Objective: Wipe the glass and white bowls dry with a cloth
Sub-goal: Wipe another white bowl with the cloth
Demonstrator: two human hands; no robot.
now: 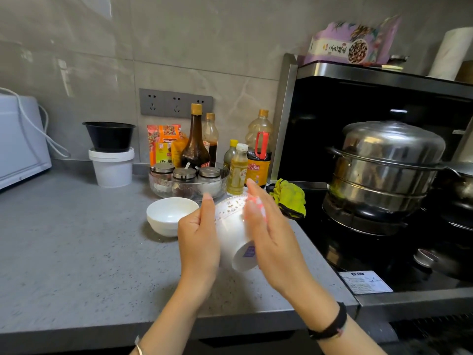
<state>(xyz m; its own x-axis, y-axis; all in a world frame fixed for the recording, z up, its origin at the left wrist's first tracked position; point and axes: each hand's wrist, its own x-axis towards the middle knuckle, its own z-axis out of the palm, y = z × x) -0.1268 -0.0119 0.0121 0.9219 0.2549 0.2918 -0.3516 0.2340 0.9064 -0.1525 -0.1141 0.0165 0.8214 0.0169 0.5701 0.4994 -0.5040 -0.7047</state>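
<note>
Head view: the left hand and right hand hold a white patterned bowl between them, in the air just above the front of the grey desk. The left hand grips the bowl's left side, thumb straight up along the wall, the other fingers curled out of sight behind it. The right hand lies flat against the right side with straight fingers, which are blurred.

The bowl is tipped nearly onto its side. Its foot ring points back toward the person and a little right. Its mouth, edged with a speckled band, faces away toward the wall. Its axis from foot to mouth therefore runs from near right to far left, rising slightly.

A plain bowl, also white, stands upright on the desk just left of the hands. Behind it, a glass bowl holds three lidded jars. A yellow-green cloth lies crumpled at the desk's right edge, beside the black stove and just beyond the right hand. Neither hand touches it.

The step in hand appears to be taking up the patterned bowl for drying, with no wiping under way. The next move probably calls for the left hand to support the bowl alone. The right hand would then be free to reach the short way for the cloth.
</note>
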